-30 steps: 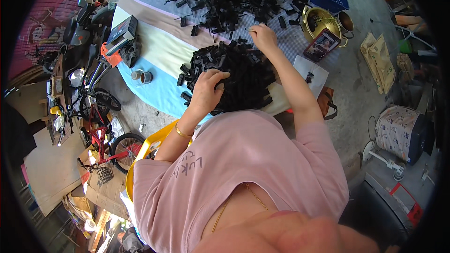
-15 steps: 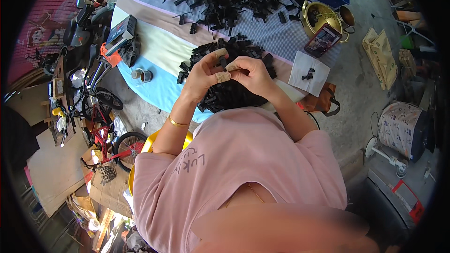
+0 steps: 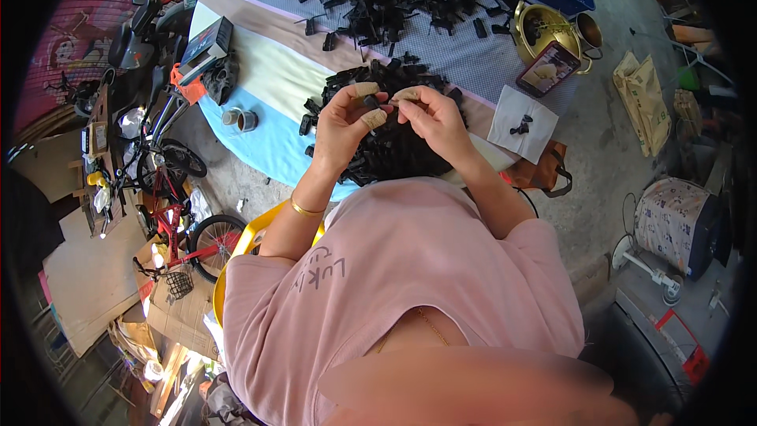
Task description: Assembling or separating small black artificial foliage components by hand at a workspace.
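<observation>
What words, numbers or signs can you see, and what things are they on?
I can't copy out printed or written words, but here is where they are:
Pink shirt: dark lettering on the person's left side.
Tan bag on the floor: some dark print.
Dark box on the table: any words are too small to read.
Phone: any words on its screen are too small to read.
</observation>
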A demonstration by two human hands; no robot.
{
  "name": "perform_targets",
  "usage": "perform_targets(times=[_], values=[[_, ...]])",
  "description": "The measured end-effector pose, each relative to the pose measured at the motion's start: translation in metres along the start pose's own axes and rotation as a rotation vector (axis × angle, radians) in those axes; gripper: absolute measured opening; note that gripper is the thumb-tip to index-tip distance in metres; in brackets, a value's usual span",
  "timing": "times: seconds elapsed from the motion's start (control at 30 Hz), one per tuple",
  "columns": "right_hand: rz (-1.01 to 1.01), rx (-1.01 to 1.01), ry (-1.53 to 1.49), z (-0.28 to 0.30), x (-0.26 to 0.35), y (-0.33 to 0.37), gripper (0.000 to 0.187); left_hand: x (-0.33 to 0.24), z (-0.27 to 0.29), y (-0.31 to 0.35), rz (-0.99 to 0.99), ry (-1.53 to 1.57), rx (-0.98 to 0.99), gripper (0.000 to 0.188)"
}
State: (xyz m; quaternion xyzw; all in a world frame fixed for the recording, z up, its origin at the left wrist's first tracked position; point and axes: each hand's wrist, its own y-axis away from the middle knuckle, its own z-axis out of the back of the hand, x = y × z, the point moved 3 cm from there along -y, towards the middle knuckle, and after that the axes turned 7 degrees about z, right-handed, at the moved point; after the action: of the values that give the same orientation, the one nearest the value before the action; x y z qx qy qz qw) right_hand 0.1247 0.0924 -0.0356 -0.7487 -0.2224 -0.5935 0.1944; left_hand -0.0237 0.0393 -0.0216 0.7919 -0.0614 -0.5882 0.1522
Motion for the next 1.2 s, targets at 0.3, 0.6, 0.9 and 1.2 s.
perform_targets(times=[0.3,0.6,0.9,1.2], values=[[-0.047,0.033,0.047,-0.002,0.005,0.000,0.018,-0.005,-0.007,-0.003,-0.025,-0.092,-0.023,0.032],[-0.021,0.124,0.124,-0.006,0.007,-0.005,0.015,-0.005,-0.004,0.001,-0.060,-0.201,-0.052,0.030],[-0.122,0.065,0.093,-0.007,0.004,0.002,0.012,-0.005,-0.012,0.008,-0.189,-0.374,-0.060,0.023],[0.178,-0.023,0.347,0.008,0.024,0.004,0.027,-0.008,-0.027,0.006,-0.297,-0.813,-0.132,0.063]])
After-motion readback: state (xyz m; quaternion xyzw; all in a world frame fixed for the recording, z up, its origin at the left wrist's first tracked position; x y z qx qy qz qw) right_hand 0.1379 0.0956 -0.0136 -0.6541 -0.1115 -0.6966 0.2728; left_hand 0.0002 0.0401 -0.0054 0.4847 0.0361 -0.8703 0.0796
